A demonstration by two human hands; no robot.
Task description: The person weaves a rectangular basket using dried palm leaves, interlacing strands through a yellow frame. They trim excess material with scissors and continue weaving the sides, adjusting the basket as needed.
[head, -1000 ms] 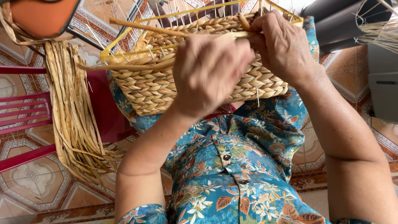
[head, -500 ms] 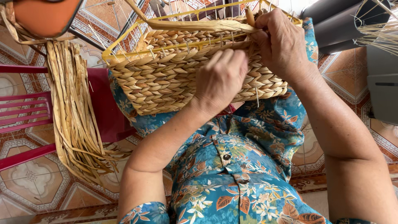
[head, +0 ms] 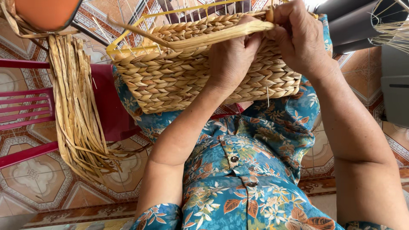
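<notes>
- Both hands work at the top edge of a half-woven basket (head: 204, 81) that I see resting on the lap, against a blue floral dress (head: 251, 170).
- On my view the left hand (head: 232, 57) lies flat against the basket's woven side, its fingers curled up over a flat straw strand (head: 204, 38) and pressing it to the rim.
- At the basket's upper right corner, the right hand (head: 300, 36) is closed in a pinch on the end of that same strand, thumb and fingers bunched tight on it.
- From the right hand the strand runs leftward along the rim and tapers off past the left corner.
- Yellow wire frame (head: 170, 12) with thin upright ribs stands bare above the woven rows; the weave reaches just below the rim.
- To the left of the basket I see a thick bundle of dried straw (head: 76, 110) hanging down over a red plastic chair (head: 25, 110).
- Above that bundle, at the top left corner, sits an orange rounded object (head: 47, 12); I cannot tell what it is.
- Patterned floor tiles (head: 25, 187) spread beneath the chair.
- At the top right are dark grey shapes (head: 353, 21) with loose straw tips (head: 392, 30) poking across them.
</notes>
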